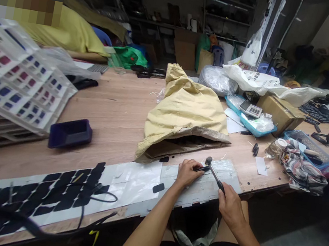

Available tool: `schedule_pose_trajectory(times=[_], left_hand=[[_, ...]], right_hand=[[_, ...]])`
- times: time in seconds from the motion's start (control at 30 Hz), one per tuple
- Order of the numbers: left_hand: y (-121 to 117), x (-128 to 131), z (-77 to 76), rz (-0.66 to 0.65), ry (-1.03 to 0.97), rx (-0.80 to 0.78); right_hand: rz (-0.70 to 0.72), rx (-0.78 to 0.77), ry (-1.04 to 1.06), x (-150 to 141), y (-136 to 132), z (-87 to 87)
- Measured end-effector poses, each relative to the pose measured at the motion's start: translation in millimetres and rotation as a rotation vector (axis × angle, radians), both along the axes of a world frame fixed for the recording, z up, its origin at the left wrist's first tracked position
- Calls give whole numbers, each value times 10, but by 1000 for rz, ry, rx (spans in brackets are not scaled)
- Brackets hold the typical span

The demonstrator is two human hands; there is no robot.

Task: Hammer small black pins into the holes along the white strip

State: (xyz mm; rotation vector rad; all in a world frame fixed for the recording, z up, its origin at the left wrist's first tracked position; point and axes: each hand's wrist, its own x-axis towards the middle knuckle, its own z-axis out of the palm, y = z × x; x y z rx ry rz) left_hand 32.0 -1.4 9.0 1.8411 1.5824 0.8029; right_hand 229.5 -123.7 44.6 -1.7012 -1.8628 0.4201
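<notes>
My right hand [231, 205] is closed around the dark grip of a small hammer [216, 176]. The hammer's round head lies just above a slim black piece [202, 169], close to its end; whether they touch I cannot tell. My left hand [187, 173] pinches that black piece against a grey-white work mat [221, 179] at the table's front edge. A yellow cloth sack [190, 106] lies right behind my hands, its dark mouth facing me. One flat black rounded piece [158, 187] rests on white sheeting left of my left hand.
Rows of flat black pieces [63, 190] and a black cable [29, 224] lie at left. A dark blue tray [70, 134] stands beside tilted white crates [18, 79]. Rightward are a blue tray with a calculator [250, 109], a cardboard box [280, 114] and a jar [276, 148]. Someone in yellow [72, 33] sits opposite.
</notes>
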Motion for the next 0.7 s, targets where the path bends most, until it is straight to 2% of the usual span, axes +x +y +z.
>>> schedule_pose_trajectory(times=[0.23,0.37,0.47,0.6,0.7], left_hand=[[10,2,14,1,6,-20],[13,0,10,2,4,-24],[6,5,4,2,-2,-20],[25,10,-5,0,-6,-11],[26,-31,18,-31,-29,6]], right_hand=[[32,-68,-54,-53,-18,-37],[-5,-48,-65,46,120,-14],[-106,-55,-180,160,306,57],[-294,-188,-393,264,508,113],[-343,-237,-443,290,580,97]])
